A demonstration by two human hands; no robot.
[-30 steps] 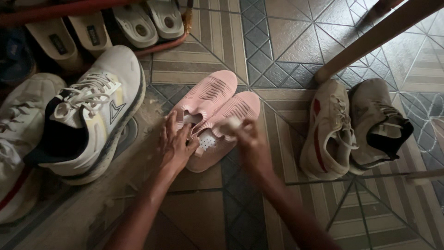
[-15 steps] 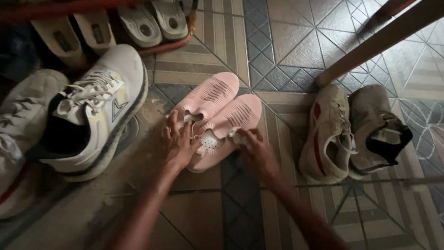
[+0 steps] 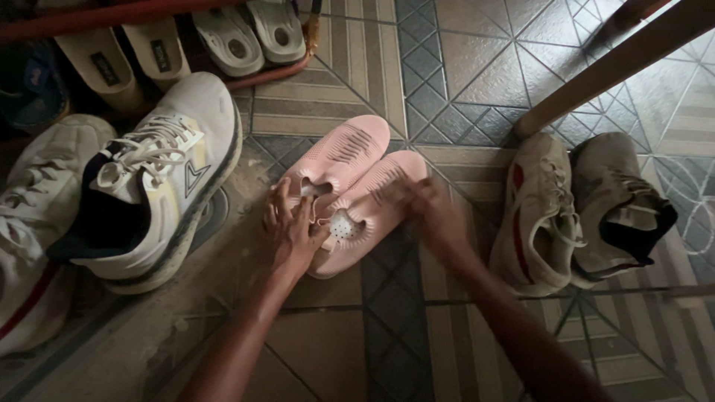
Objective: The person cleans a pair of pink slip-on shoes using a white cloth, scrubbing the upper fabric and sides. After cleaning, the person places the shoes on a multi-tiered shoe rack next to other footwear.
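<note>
A pair of pink knit slip-on shoes (image 3: 350,160) lies side by side on the tiled floor, toes pointing away from me. My left hand (image 3: 294,227) rests on their heel ends, its fingers hooked at the opening of the left shoe and holding the pair down. My right hand (image 3: 432,212) is blurred by motion and lies over the upper of the right pink shoe. Its fingers are curled around a small pale cloth that is mostly hidden beneath them.
A large white sneaker (image 3: 160,171) and another white one (image 3: 33,223) lie to the left. A worn grey pair (image 3: 581,208) sits to the right. Sandals (image 3: 246,33) stand on a red rack at the top left. A wooden leg (image 3: 611,63) slants across the top right.
My right hand has moved with the pale cloth from the right pink shoe's opening up along its upper toward the toe. My left hand has kept its hold.
</note>
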